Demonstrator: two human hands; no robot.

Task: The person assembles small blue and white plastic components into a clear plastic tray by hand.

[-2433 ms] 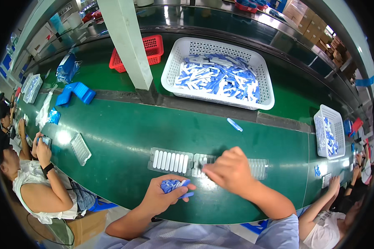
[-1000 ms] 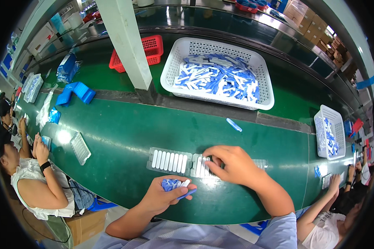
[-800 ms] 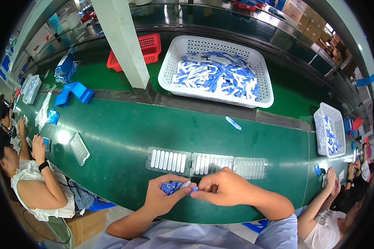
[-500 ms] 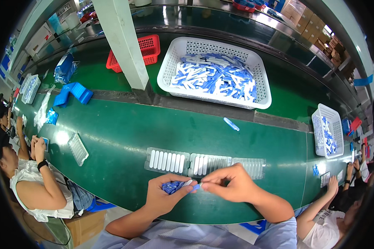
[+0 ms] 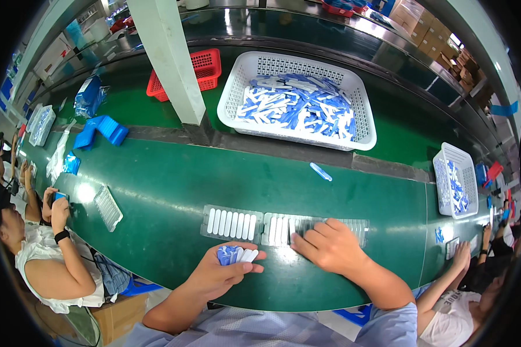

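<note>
In my left hand (image 5: 220, 276) is a fanned bunch of small flat round-ended sticks (image 5: 230, 254), some blue side up, some white. My right hand (image 5: 329, 246) is curled over the middle clear plastic tray (image 5: 267, 236), its fingertips at the end of a white stick (image 5: 292, 224) in a slot; the fingers partly hide it. More white sticks lie side by side to the left of it. The left clear tray (image 5: 205, 226) holds a row of several white sticks. Partly behind my right hand, the right clear tray (image 5: 362, 231) shows bare slots.
A big white basket (image 5: 298, 139) of blue and white sticks stands beyond the ledge. One loose blue stick (image 5: 320, 172) lies on the green table. A post (image 5: 171, 63) rises beside a red basket (image 5: 205, 72). Another clear tray (image 5: 108, 208) lies left. Co-workers sit on both sides.
My right hand has moved away from my left, over to the middle tray. My left hand has turned, so its bunch of sticks now shows fanned with white ones at the right.
</note>
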